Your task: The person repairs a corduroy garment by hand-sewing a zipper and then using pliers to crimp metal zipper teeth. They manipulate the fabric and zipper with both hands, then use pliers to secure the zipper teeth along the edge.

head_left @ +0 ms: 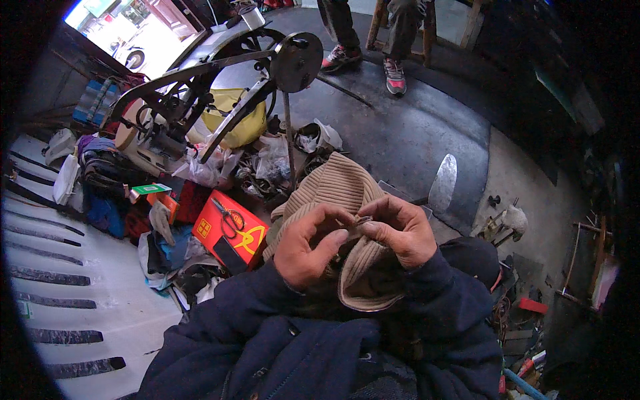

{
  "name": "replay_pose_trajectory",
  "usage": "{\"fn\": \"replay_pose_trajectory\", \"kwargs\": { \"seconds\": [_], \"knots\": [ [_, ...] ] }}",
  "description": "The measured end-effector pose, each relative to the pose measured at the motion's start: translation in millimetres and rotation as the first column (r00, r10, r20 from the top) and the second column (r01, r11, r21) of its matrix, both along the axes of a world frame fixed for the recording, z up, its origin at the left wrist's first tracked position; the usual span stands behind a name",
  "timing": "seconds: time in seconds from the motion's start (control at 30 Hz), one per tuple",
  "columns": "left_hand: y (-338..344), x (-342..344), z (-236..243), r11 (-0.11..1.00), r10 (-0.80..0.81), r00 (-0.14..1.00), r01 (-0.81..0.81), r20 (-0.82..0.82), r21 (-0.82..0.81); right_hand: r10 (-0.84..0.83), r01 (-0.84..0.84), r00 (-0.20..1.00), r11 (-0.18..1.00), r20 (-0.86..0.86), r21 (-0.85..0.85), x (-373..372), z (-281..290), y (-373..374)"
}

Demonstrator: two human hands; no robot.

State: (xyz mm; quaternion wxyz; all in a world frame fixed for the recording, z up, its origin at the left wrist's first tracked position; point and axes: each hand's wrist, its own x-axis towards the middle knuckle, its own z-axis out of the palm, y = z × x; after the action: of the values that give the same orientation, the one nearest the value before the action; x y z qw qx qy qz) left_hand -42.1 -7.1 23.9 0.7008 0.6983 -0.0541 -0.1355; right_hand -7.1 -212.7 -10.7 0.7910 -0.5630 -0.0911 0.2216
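Both our hands, left hand (305, 245) and right hand (399, 230), pinched the beige ribbed knit (340, 183) held above our lap, fingers clenched on its folded edge, seemingly mid-stitch, which we judged would need a steady grip.

The dark concrete floor (407, 133) carries the clutter. Landmark: the black iron stitching machine (200, 87) standing on it. At the machine's base lies a yellow bag (230, 117), with crumpled clear plastic bags (267, 160) just beside it. Nearer the viewer than the machine lies an orange-red box (230, 230) with black-handled scissors (229, 219) resting on top. Left of the machine sits a pile of dark bags and cloth (107, 180). Well right of it lies a pale insole-shaped piece (443, 181).
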Motion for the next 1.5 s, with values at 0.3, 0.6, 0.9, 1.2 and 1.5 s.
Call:
{"fn": "replay_pose_trajectory", "kwargs": {
  "seconds": [0.3,0.6,0.9,1.2,1.5],
  "knots": [
    [1,-1,0,0.999,0.047,0.999,-0.047,-0.002,-0.007,0.033,-0.027,0.996,0.998,-0.089,0.062,1,11,-4],
    [1,-1,-8,0.987,0.146,0.98,-0.153,0.133,0.041,0.168,-0.152,0.984,0.967,0.065,-0.204,-1,10,-13],
    [-4,-1,1,0.992,0.017,0.992,-0.033,0.124,0.124,0.064,-0.036,0.988,0.98,0.144,-0.193,-3,10,-11],
    [-6,0,4,0.979,-0.036,0.999,0.028,0.034,0.201,0.088,-0.055,0.98,0.981,0.176,-0.185,-3,15,-7],
    [-15,-3,-3,0.926,-0.071,0.964,-0.032,0.257,0.376,0.117,-0.095,0.991,0.953,0.061,-0.288,-3,13,-8]
  ]
}}
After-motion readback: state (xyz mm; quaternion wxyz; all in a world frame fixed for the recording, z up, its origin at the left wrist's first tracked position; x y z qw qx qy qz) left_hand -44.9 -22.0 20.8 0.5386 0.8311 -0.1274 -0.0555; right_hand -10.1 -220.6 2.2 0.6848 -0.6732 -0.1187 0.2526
